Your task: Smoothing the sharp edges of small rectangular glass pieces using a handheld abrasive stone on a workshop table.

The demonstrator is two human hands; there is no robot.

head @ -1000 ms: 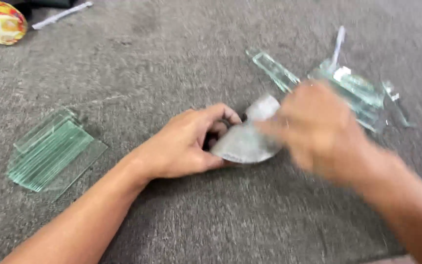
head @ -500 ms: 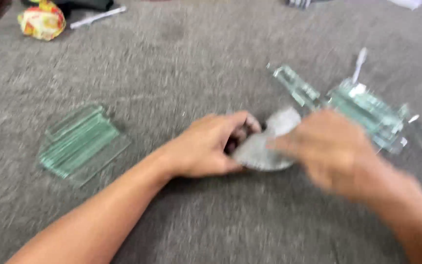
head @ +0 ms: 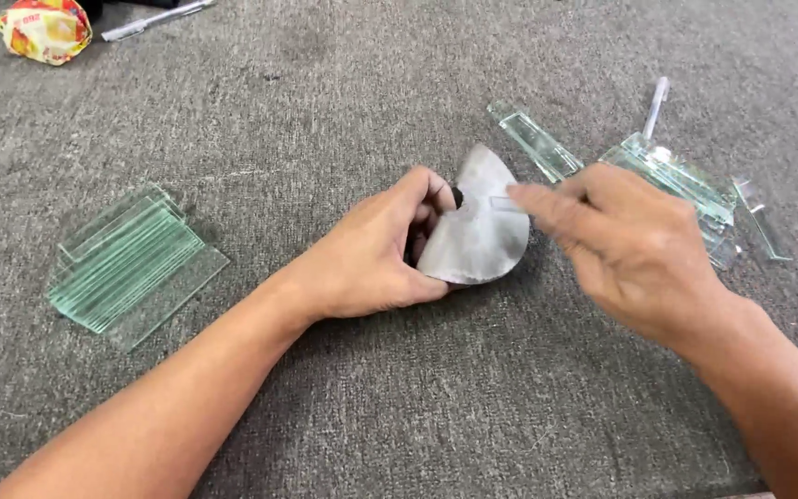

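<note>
Left hand (head: 376, 254): fingers curled narrow around the near edge of a grey fan-shaped abrasive sheet (head: 477, 236), thumb on top, pinning it against the grey carpeted surface (head: 344, 102). A small dark object shows just at the fingertips; its kind cannot be told.

Right hand (head: 630, 245): forefinger and thumb pinched together over the sheet's upper right part, apparently on a small clear glass strip (head: 507, 204); the strip is blurred and only partly visible.

The sheet lies flat at the centre of the surface, between both hands.

Just beyond the right hand: a single thick glass bar (head: 536, 140), a loose pile of glass strips (head: 685, 189) and a white pen (head: 656, 106) resting at the pile's far edge.

Well apart to the left: a neat stack of glass strips (head: 126, 263).

Far left corner: a crumpled yellow-and-red wrapper (head: 45, 28), with a second white pen (head: 154, 18) near it.
</note>
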